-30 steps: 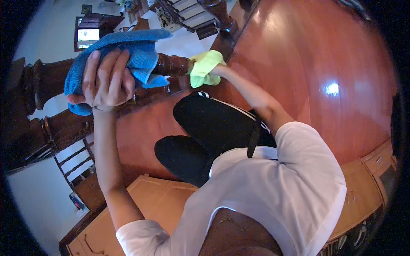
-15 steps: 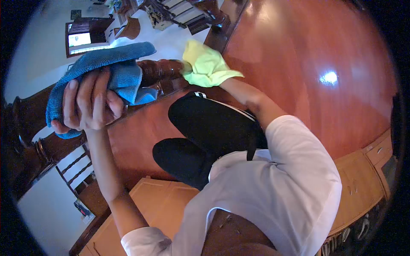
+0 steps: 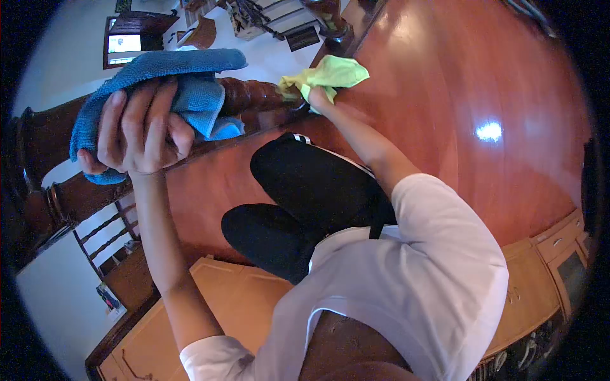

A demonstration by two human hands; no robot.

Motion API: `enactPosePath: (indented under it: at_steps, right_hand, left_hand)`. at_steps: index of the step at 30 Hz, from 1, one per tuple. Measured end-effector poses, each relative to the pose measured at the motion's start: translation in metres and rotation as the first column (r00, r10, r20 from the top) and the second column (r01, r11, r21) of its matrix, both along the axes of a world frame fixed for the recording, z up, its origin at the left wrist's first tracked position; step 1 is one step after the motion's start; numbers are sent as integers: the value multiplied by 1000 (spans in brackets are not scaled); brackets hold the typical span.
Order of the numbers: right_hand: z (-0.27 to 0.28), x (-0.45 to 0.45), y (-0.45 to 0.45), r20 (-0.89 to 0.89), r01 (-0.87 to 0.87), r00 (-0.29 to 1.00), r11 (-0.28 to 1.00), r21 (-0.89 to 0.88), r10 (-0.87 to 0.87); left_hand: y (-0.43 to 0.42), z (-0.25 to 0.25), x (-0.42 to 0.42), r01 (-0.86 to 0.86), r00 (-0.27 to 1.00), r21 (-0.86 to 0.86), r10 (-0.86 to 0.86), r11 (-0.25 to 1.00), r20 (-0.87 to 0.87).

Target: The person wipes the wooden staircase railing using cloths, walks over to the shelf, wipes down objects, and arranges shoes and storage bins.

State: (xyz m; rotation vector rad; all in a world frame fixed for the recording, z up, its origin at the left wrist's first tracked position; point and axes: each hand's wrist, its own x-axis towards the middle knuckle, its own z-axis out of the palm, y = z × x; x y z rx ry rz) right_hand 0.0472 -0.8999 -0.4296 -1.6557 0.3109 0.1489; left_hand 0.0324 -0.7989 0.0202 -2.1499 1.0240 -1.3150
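Note:
My left hand [image 3: 141, 130] has its fingers wrapped over a folded blue cloth [image 3: 171, 63], which lies around a dark turned wooden post [image 3: 251, 95] at the upper left. Farther along the same post, my right hand [image 3: 319, 100] grips a yellow-green cloth [image 3: 340, 72]. That cloth touches the post's carved part, and one end of it sticks out to the right. My right fingers are mostly hidden by the cloth.
Glossy red-brown wooden floor [image 3: 432, 114] spreads across the right. Light wooden cabinets [image 3: 518, 292] stand at the lower right. Another dark post [image 3: 327, 19] rises at the top. My bent knees are below the railing. A chair [image 3: 200, 33] shows beyond it.
My right hand has moved along the post with the yellow-green cloth, whose loose end has swung up and right. My left hand and the blue cloth have shifted slightly in view.

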Motion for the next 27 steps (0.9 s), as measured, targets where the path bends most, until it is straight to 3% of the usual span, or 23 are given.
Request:
enactPosePath:
  at_steps: [1, 2, 4, 5, 7, 8, 10, 11, 13, 17, 22, 27]
  right_hand:
    - [30, -14, -11, 51, -59, 997, 998, 5, 58]
    - [-6, -22, -3, -13, 0, 1000, 994, 105, 2]
    - [-12, -45, -11, -273, -45, 952, 948, 317, 136]
    - [-14, -56, -16, -275, -43, 952, 948, 315, 134]
    - [-2, -68, -25, 110, -374, 915, 919, -121, 387]
    - [5, -64, -33, 198, -483, 728, 696, -531, 656]
    - [54, -40, -49, -239, -673, 627, 360, -646, 742]
    - [48, -32, -38, -264, -592, 742, 416, -691, 616]
    - [44, -23, -36, -131, -436, 836, 499, -749, 533]
    - [63, 3, -77, -31, -425, 820, 573, -701, 571]
    - [17, 76, -74, -57, -328, 939, 834, -444, 340]
    - [-19, 13, -36, 135, -158, 974, 970, -183, 184]
  left_hand:
    - [-1, -1, 1, 2, 1000, -12, -2, 1000, 5]
    - [-2, -2, 2, 1, 1000, -18, -1, 1000, 4]
    - [-4, -4, 2, 38, 999, -58, -38, 998, 18]
    - [-4, -7, 2, 40, 999, -60, -39, 997, 16]
    - [-3, -6, 2, 47, 999, -52, -46, 998, 26]
    - [0, -6, 2, 47, 999, -51, -45, 998, 25]
    - [1, -9, 0, 40, 999, -72, -42, 997, -21]
    - [0, -11, 0, 41, 999, -73, -43, 996, -23]
    - [2, -11, 1, 41, 999, -72, -43, 997, -24]
    - [0, -12, 3, 30, 1000, -54, -30, 998, -1]
    - [-3, -13, 6, 39, 999, -83, -39, 996, 2]
    - [-4, -16, 5, 31, 1000, -48, -31, 998, -4]
